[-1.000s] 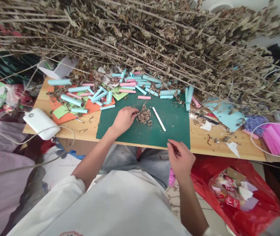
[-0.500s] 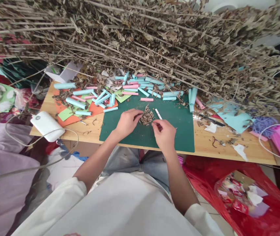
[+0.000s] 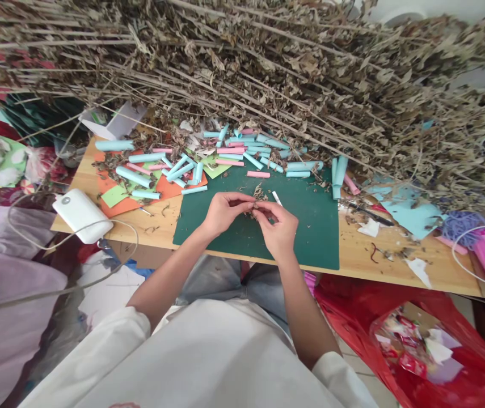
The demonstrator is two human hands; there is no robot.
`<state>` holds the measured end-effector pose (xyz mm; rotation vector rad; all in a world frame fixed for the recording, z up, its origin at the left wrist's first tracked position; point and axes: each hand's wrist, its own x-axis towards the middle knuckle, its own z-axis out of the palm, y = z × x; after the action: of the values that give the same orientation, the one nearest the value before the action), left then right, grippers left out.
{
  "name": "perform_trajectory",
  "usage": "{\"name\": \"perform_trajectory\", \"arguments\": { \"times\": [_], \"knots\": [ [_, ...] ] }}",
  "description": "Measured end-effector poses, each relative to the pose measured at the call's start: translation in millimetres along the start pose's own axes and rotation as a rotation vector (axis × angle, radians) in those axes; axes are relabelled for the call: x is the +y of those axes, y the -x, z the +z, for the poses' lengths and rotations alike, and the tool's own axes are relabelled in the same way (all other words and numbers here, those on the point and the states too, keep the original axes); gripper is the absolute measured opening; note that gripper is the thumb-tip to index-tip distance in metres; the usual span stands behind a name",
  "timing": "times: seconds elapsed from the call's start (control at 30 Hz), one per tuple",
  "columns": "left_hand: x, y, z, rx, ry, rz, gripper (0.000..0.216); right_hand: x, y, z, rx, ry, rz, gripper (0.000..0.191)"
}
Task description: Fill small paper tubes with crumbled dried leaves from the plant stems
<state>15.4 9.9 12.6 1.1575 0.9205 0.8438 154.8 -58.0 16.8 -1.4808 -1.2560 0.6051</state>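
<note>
Hands (image 3: 279, 229) pinch dried leaves (image 3: 260, 193); white stick (image 3: 277, 198) slants lengthwise, far end leftward.

Looks like a craft corner in a home: wooden worktop (image 3: 359, 255) beneath the left grip (image 3: 222, 215), rolled paper tubes (image 3: 304, 166) and dried plants (image 3: 242, 73) beyond it, pale fabric (image 3: 12, 272) farther left

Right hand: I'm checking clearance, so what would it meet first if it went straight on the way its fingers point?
Most likely the left hand: its fingers lie just ahead of the right hand, at the small heap of dried leaves. Depth is unclear, so leaf bits may come first.
</note>
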Motion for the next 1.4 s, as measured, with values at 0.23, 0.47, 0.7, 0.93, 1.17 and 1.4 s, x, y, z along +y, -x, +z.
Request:
{"name": "perform_trajectory", "arguments": {
  "times": [0.23,0.47,0.7,0.93,1.17,1.4],
  "knots": [
    [-3.4,1.3,-6.3,0.003,-0.09,0.038,0.026,3.8,-0.5,-14.6,0.033,0.205,-0.062,0.016],
    [-3.3,12.2,-18.0,0.128,-0.059,0.0,0.026,10.2,18.7,-18.8,-0.193,0.623,-0.055,0.013],
    [-3.8,15.3,-21.4,0.188,-0.012,0.042,0.026,-1.4,-10.2,9.1,-0.264,0.699,-0.068,0.009],
    [-2.1,11.5,-28.4,0.251,0.044,0.082,0.028,-10.5,-6.7,16.8,-0.316,0.67,-0.039,0.012],
    [2.4,13.2,-21.7,0.215,0.075,0.031,0.033,-11.9,-8.6,21.6,-0.14,0.335,-0.038,0.021],
    [-2.7,17.1,-0.7,0.169,0.114,-0.011,0.035,-10.1,0.2,6.3,-0.094,-0.086,0.152,0.026]
  ]
}}
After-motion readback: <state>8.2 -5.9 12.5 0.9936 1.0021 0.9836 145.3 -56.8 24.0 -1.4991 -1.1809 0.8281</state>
